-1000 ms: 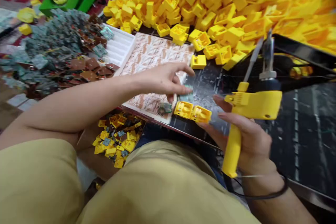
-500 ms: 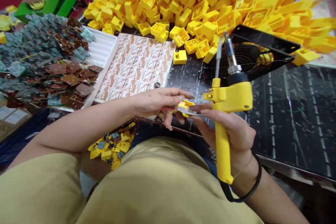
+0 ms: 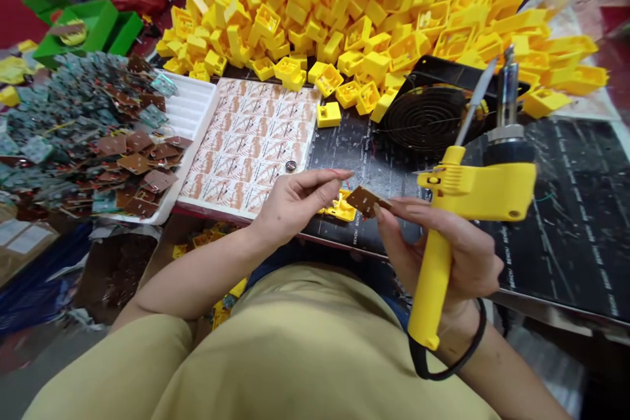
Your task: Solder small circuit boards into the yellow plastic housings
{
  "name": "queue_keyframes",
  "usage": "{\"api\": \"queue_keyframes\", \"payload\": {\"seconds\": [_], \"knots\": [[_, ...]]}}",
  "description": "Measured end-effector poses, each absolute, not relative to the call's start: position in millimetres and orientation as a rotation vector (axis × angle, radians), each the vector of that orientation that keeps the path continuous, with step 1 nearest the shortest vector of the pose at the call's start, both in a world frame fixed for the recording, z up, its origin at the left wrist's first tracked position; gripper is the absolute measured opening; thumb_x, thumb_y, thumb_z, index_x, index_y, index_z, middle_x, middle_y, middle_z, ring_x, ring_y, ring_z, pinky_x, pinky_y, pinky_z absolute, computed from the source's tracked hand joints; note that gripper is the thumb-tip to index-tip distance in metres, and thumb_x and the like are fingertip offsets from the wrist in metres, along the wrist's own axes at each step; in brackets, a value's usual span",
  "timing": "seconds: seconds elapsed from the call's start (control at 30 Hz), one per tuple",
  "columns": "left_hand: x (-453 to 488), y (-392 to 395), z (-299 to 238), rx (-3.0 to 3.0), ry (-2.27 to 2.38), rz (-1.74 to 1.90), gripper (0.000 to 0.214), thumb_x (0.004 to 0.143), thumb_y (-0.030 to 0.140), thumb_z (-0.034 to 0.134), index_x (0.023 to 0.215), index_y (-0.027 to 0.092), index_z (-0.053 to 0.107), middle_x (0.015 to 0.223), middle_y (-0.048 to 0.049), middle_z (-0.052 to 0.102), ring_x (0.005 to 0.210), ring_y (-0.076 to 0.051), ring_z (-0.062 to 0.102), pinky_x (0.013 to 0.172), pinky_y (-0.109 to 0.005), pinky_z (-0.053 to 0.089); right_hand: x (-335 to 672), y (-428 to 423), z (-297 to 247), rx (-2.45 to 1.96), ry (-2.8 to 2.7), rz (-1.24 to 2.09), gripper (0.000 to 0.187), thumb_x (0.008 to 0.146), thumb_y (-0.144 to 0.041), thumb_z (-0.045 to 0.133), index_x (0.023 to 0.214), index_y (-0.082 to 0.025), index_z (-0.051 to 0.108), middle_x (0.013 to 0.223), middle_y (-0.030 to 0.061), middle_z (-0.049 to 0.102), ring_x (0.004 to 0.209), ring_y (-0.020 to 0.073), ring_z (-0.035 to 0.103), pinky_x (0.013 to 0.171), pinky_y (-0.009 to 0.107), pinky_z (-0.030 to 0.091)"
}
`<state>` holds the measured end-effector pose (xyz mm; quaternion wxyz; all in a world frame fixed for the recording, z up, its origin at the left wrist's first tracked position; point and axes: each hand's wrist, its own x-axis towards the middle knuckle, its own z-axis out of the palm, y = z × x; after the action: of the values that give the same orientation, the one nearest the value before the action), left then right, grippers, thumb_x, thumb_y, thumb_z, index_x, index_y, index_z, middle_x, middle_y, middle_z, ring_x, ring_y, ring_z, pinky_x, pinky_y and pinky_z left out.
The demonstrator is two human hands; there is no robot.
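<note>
My right hand pinches a small brown circuit board between thumb and fingers. The same hand also carries a yellow soldering gun, whose metal tip and thin tube point away from me; its black cord hangs by the wrist. My left hand is closed in a pinch on a thin red wire near the board. Under the board and between my hands, an open yellow plastic housing lies on the black mat, partly covered by my left fingers and the board.
A heap of yellow housings covers the back. A black fan lies on the mat. Sheets of printed labels bear a small round part. Circuit boards pile over a white tray at left.
The circuit board has turned, showing its brown face. My right hand and the soldering gun have shifted right. My left fingers have drawn together on the wire, and the housing now lies on the mat.
</note>
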<state>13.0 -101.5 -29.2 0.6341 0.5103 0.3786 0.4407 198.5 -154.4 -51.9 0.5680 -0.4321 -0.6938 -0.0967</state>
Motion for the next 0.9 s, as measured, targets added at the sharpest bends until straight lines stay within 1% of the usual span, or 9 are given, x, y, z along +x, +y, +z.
{"api": "queue_keyframes", "payload": {"seconds": [0.1, 0.27, 0.33, 0.43, 0.5, 0.6, 0.73, 0.83, 0.9], "knots": [[8.9, -95.2, -28.1, 1.311, 0.906, 1.138, 0.033, 0.083, 0.042, 0.076, 0.108, 0.022, 0.075, 0.082, -0.0009, 0.069, 0.072, -0.010, 0.061, 0.070, -0.020, 0.051, 195.8, -157.2, -50.4, -1.043, -1.659, -0.207, 0.054, 0.071, -0.006, 0.082, 0.117, -0.022, 0.058, 0.090, -0.0025, 0.073, 0.077, 0.0154, 0.073, 0.073, 0.026, 0.064], [-5.3, -96.0, -24.1, 2.121, 0.869, 1.461, 0.017, 0.087, 0.018, 0.068, 0.103, 0.023, 0.067, 0.095, -0.0037, 0.069, 0.088, -0.014, 0.066, 0.081, -0.026, 0.054, 196.5, -153.8, -51.8, -1.063, -1.686, -0.279, 0.051, 0.073, -0.009, 0.081, 0.117, -0.023, 0.058, 0.089, -0.0017, 0.073, 0.074, 0.0161, 0.072, 0.073, 0.026, 0.062], [-5.1, -101.8, -25.9, 2.103, 0.793, 1.550, 0.020, 0.084, 0.013, 0.069, 0.100, 0.024, 0.064, 0.095, -0.0018, 0.067, 0.088, -0.012, 0.067, 0.080, -0.025, 0.055, 199.4, -151.6, -53.3, -1.054, -1.686, -0.338, 0.052, 0.072, -0.009, 0.082, 0.116, -0.023, 0.059, 0.090, -0.0016, 0.073, 0.077, 0.0167, 0.073, 0.076, 0.027, 0.062], [-0.2, -108.2, -29.6, 1.436, 0.820, 1.293, 0.023, 0.086, 0.028, 0.074, 0.103, 0.023, 0.059, 0.090, 0.0022, 0.063, 0.069, -0.008, 0.067, 0.066, -0.022, 0.056, 204.9, -151.5, -55.2, -1.032, -1.684, -0.410, 0.052, 0.069, -0.010, 0.084, 0.113, -0.025, 0.060, 0.093, -0.0015, 0.074, 0.082, 0.0180, 0.073, 0.081, 0.030, 0.062], [3.1, -109.0, -29.8, 1.014, 0.800, 0.954, 0.041, 0.081, 0.043, 0.078, 0.109, 0.021, 0.059, 0.086, 0.0022, 0.065, 0.061, -0.009, 0.067, 0.059, -0.022, 0.056, 207.3, -153.2, -56.0, -1.022, -1.692, -0.423, 0.052, 0.068, -0.010, 0.084, 0.111, -0.026, 0.060, 0.094, -0.0011, 0.074, 0.084, 0.0189, 0.073, 0.083, 0.032, 0.063], [5.9, -107.3, -25.8, 0.874, 0.723, 0.658, 0.055, 0.071, 0.051, 0.085, 0.108, 0.015, 0.067, 0.080, -0.0017, 0.070, 0.062, -0.011, 0.069, 0.062, -0.022, 0.057, 207.6, -155.3, -55.5, -1.013, -1.693, -0.414, 0.052, 0.067, -0.009, 0.084, 0.110, -0.026, 0.060, 0.092, -0.0013, 0.073, 0.084, 0.0196, 0.073, 0.085, 0.035, 0.063], [5.9, -104.3, -19.0, 1.114, 0.877, 0.869, 0.039, 0.071, 0.046, 0.085, 0.092, 0.015, 0.074, 0.071, -0.0003, 0.070, 0.064, -0.009, 0.065, 0.065, -0.020, 0.054, 203.9, -154.7, -51.2, -0.994, -1.698, -0.393, 0.049, 0.070, -0.009, 0.083, 0.110, -0.024, 0.059, 0.089, -0.0009, 0.073, 0.081, 0.0179, 0.073, 0.080, 0.032, 0.063], [4.0, -102.0, -17.7, 1.288, 0.968, 1.093, 0.030, 0.075, 0.040, 0.083, 0.091, 0.017, 0.074, 0.077, 0.0000, 0.070, 0.068, -0.008, 0.065, 0.067, -0.019, 0.053, 202.6, -154.2, -50.1, -1.012, -1.717, -0.392, 0.046, 0.071, -0.009, 0.082, 0.108, -0.022, 0.059, 0.086, -0.0009, 0.073, 0.076, 0.0161, 0.072, 0.073, 0.027, 0.062], [3.0, -101.3, -19.4, 1.236, 0.930, 1.078, 0.034, 0.076, 0.043, 0.082, 0.095, 0.018, 0.070, 0.074, 0.0007, 0.069, 0.064, -0.009, 0.065, 0.061, -0.019, 0.053, 203.7, -154.5, -52.1, -1.017, -1.718, -0.404, 0.046, 0.070, -0.009, 0.083, 0.107, -0.023, 0.060, 0.087, -0.0012, 0.073, 0.077, 0.0164, 0.072, 0.074, 0.028, 0.062]]}}
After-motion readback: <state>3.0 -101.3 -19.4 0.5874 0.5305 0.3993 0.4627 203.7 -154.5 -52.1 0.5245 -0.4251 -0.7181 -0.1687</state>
